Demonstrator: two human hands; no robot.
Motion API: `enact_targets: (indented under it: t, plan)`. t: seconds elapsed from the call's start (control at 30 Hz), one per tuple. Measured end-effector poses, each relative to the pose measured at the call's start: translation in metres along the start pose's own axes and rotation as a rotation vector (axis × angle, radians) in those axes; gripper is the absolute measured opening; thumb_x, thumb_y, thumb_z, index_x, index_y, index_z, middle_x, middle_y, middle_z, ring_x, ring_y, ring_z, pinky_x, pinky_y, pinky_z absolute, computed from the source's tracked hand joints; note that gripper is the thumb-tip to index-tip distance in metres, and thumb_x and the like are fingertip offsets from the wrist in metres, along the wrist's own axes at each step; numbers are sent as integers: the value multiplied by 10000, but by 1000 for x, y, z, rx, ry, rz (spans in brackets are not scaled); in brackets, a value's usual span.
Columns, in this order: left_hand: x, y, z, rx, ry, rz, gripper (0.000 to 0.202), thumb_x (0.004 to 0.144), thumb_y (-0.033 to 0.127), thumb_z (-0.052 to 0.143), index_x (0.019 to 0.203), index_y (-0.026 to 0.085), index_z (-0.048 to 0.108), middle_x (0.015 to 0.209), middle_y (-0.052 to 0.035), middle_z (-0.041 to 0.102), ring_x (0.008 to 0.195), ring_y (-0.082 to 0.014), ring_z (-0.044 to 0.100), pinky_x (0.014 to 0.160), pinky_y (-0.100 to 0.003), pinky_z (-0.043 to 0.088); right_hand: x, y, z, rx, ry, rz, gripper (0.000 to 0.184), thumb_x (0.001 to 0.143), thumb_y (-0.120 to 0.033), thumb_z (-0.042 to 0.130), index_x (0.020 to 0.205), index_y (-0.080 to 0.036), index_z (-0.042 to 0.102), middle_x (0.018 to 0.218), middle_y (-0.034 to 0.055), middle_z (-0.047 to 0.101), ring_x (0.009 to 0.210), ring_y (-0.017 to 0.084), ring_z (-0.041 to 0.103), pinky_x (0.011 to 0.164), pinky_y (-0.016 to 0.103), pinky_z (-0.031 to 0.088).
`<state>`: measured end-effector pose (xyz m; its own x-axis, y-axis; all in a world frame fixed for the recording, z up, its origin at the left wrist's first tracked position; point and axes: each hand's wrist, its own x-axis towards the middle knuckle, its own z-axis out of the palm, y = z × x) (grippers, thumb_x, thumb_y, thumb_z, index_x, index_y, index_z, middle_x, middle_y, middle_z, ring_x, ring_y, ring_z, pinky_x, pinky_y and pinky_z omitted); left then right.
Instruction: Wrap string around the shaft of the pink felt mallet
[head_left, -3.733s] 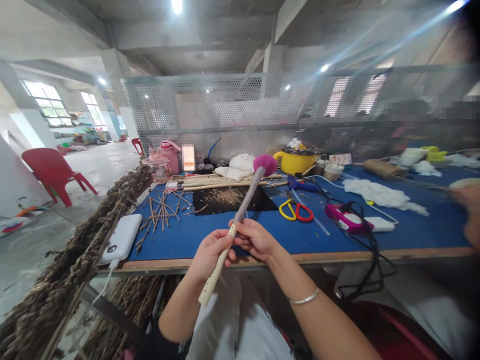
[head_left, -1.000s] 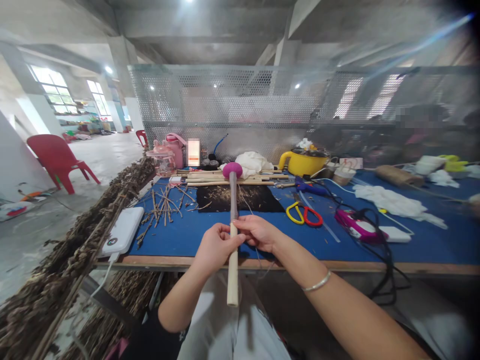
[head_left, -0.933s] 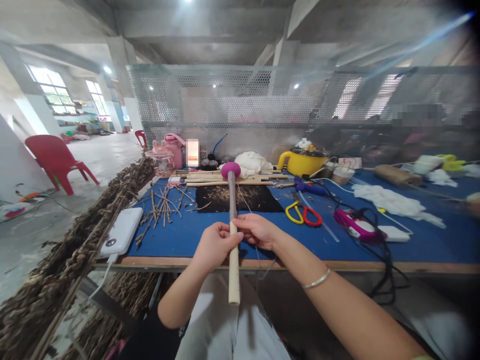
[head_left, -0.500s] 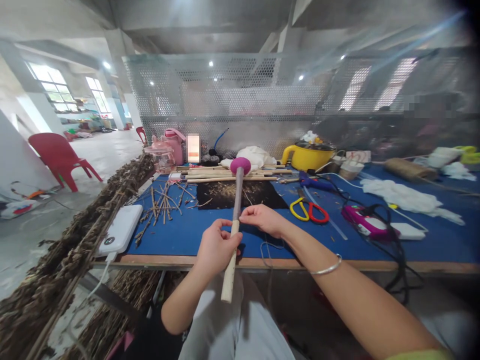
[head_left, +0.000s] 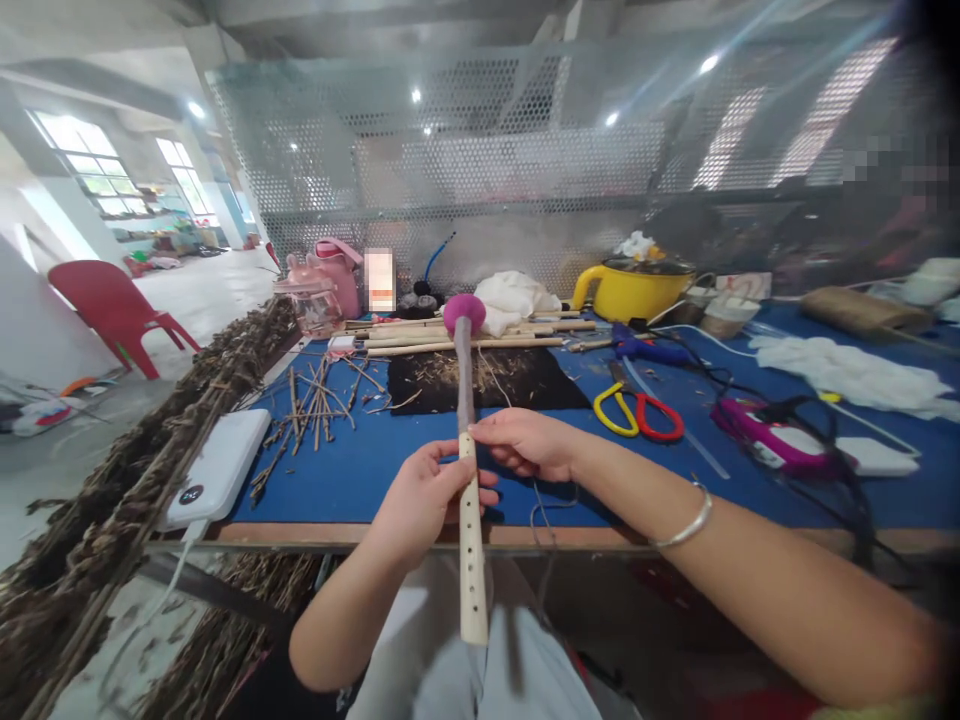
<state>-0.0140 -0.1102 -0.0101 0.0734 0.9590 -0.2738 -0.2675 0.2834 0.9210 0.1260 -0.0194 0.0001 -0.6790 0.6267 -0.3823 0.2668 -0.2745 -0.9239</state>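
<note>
My left hand (head_left: 427, 500) is closed around the pale wooden part of a stick (head_left: 471, 570), thumb on top. A row of small dark holes runs along that part, which points toward my lap. Farther up, the shaft is wrapped in grey (head_left: 465, 385) and ends in a round purple head (head_left: 464, 315). At the lower edge of the wrap, my right hand (head_left: 532, 443) pinches with thumb and forefinger, against the stick. Grey thread (head_left: 534, 515) hangs below this hand in a loose loop over the table edge. The thread between the fingertips is too fine to see clearly.
Scissors (head_left: 616, 410) with yellow and red handles lie right of my hands on the blue table mat (head_left: 360, 480). Beyond are a black cloth (head_left: 525, 385) with shavings, thin twigs (head_left: 319, 405), a glue gun (head_left: 652, 347) and a yellow pot (head_left: 634, 293). A white power bank (head_left: 217, 470) sits left.
The stick has turned about its length, so its row of holes now faces up. Its purple head has shifted slightly left and up. Both hands keep their grip as the view moves a little.
</note>
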Motion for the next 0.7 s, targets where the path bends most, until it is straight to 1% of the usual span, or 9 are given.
enact_targets:
  t: [0.07, 0.2, 0.3, 0.4, 0.47, 0.5, 0.6, 0.67, 0.7]
  plan:
    - [-1, 3, 0, -15, -9, -12, 337, 760, 296, 595, 1025, 142, 455, 791, -90, 672, 601, -133, 638, 513, -222, 506, 0, -8, -2, -5, -40, 10, 322, 715, -461, 610, 696, -171, 473, 411, -112, 248, 340, 24, 129, 328, 188, 54]
    - [-3, 15, 10, 10, -14, -6, 394, 737, 368, 604, 1020, 166, 418, 771, -70, 672, 576, -145, 633, 480, -234, 496, -2, -23, -15, -29, -73, -61, 301, 710, -411, 641, 830, -159, 528, 430, -112, 263, 336, 22, 152, 318, 189, 59]
    - [3, 29, 21, 137, -24, -40, 369, 740, 374, 585, 1000, 168, 422, 716, -40, 662, 538, -127, 617, 480, -221, 483, -3, -25, -31, -25, -77, -111, 319, 705, -390, 654, 869, -141, 542, 445, -109, 288, 331, 16, 166, 313, 192, 73]
    - [25, 42, 27, 426, -86, -62, 300, 723, 372, 592, 892, 158, 467, 550, 10, 604, 434, -99, 547, 409, -184, 424, 0, -18, -49, -14, -75, -131, 341, 698, -393, 661, 876, -127, 545, 444, -105, 323, 329, 13, 183, 319, 194, 86]
    - [48, 47, 28, 561, -97, -49, 308, 667, 377, 647, 796, 158, 473, 545, 6, 601, 439, -107, 546, 399, -191, 422, 4, -12, -60, 6, -56, -141, 362, 696, -406, 657, 886, -121, 542, 473, -87, 397, 332, 10, 197, 324, 196, 90]
    - [60, 47, 29, 596, -71, -35, 329, 629, 381, 678, 749, 159, 468, 539, 8, 594, 431, -105, 539, 397, -197, 424, 6, -10, -64, 15, -36, -146, 367, 695, -408, 654, 892, -119, 541, 493, -78, 430, 334, 8, 201, 327, 198, 91]
    - [89, 40, 32, 552, -59, -57, 348, 595, 378, 708, 686, 154, 457, 533, 13, 574, 434, -92, 531, 417, -201, 438, 9, -5, -74, 29, 60, -148, 343, 704, -407, 638, 867, -121, 545, 460, -87, 407, 330, 14, 190, 334, 203, 86]
    - [100, 32, 35, 420, -89, -72, 357, 596, 366, 717, 689, 154, 445, 528, 24, 566, 427, -76, 522, 429, -193, 440, 8, -3, -80, 38, 115, -125, 311, 714, -398, 627, 838, -124, 550, 420, -102, 357, 329, 21, 194, 343, 200, 108]
    - [102, 28, 36, 343, -111, -82, 362, 600, 360, 720, 700, 153, 440, 533, 24, 571, 434, -73, 528, 442, -191, 447, 8, -1, -82, 42, 127, -118, 298, 716, -388, 628, 830, -123, 554, 420, -99, 366, 336, 24, 217, 352, 197, 136]
